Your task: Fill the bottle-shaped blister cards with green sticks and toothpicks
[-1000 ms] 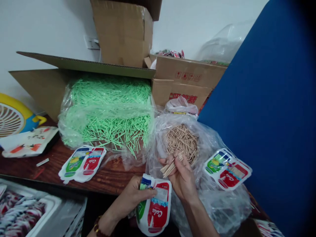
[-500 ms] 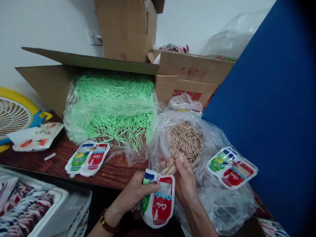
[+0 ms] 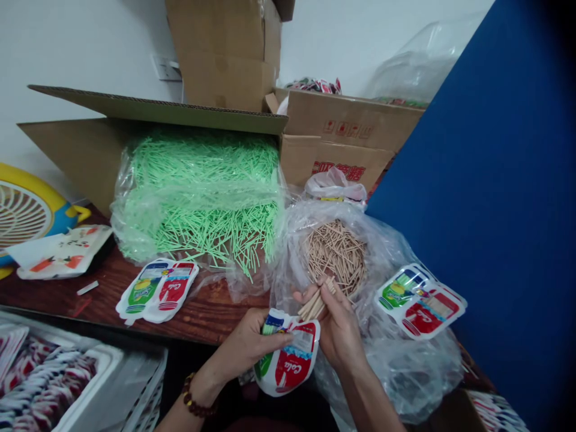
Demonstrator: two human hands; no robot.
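Note:
My left hand is closed on a red and green cola pouch, thumb across its front. Some pale green sticks show at the pouch's upper left. In my right hand is a small bundle of brown sticks, pinched between thumb and fingers close to the pouch's top edge. Just beyond that hand, a clear plastic bag lies open around a heap of brown sticks. More such pouches lie on either side: a left pouch on the table and a right pouch on the plastic.
An opened cardboard box holds bagged green sticks. A yellow and blue fan stands left. A white bin of packed pouches sits lower left. A blue panel borders the right, with more cardboard boxes behind.
The pouch in my left hand has tipped, its lower end rising. My right hand keeps the brown sticks near the pouch's top. The camera view has shifted slightly.

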